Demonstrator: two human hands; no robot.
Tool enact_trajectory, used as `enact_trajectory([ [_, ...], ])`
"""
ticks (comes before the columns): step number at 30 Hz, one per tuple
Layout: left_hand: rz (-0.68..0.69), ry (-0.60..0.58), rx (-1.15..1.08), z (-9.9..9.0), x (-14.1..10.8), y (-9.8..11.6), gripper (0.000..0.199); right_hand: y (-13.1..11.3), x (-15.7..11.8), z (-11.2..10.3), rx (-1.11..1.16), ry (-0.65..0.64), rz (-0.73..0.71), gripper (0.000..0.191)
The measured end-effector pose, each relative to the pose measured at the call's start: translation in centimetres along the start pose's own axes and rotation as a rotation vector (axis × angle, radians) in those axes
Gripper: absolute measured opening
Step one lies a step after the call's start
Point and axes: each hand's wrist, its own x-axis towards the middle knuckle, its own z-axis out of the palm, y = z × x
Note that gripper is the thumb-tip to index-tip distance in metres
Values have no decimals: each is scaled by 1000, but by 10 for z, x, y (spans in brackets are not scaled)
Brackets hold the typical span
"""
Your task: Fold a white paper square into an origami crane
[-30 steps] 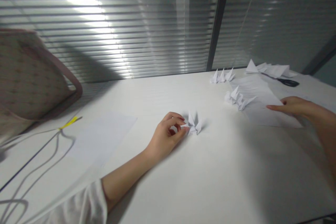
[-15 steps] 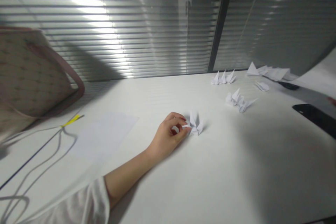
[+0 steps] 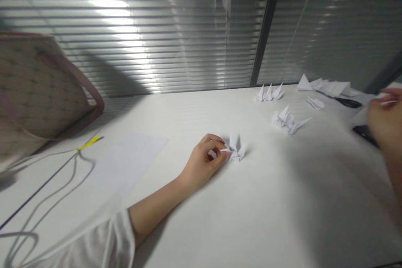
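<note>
My left hand [image 3: 205, 157] rests on the white table and pinches one pointed tip of a small white paper crane [image 3: 237, 150]. The crane sits upright, its folded points fanned upward. At the right edge, my right hand [image 3: 385, 123] is raised over the table, smeared by motion and partly cut off. Its fingers look closed on a sheet of white paper [image 3: 361, 116], most of which is hidden or out of view. Beneath that hand lies a black phone [image 3: 364, 133], partly covered.
Folded paper cranes stand in a row [image 3: 268, 93] and a cluster [image 3: 289, 121]. Farther right are folded papers [image 3: 333, 88], a small folded piece [image 3: 315, 103] and a black object [image 3: 348, 102]. On the left are a paper sheet [image 3: 132, 159], cables [image 3: 73, 171] and a bag [image 3: 40, 92]. Blinds [image 3: 176, 42] stand behind.
My right hand has come into view from the right edge, and the raised white sheet there has shifted and dropped lower. My left hand still pinches the crane in the same place.
</note>
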Motion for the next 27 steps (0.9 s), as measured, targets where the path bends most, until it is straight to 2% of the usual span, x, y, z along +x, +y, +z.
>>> enact_trajectory([
  [2,0,-2,-4,0,0,-1,16,-33,-16,7,174,-111,-70,38],
  [4,0,-6,-8,0,0,-1,16,-69,-39,10,366,-275,-174,27],
  [6,1,-12,-15,0,0,-2,16,-104,-66,8,532,-409,-235,19],
  [8,3,-19,-25,0,0,-2,16,-134,-94,3,687,-547,-261,19],
  [9,4,-24,-32,0,0,-3,16,-146,-108,1,757,-628,-259,21],
  [11,5,-38,-48,-1,0,-3,14,-164,-131,0,941,-885,-159,24],
  [14,-3,-60,-79,0,0,-4,14,-174,-150,3,1061,-1083,-36,30],
  [20,-47,-68,-136,2,0,0,16,-171,-145,10,1206,-1224,164,37],
  [24,-151,-13,-113,2,-4,10,26,-171,-145,11,1246,-1178,236,32],
  [27,-231,-35,-73,4,-8,18,46,-172,-148,9,1267,-1112,259,28],
])
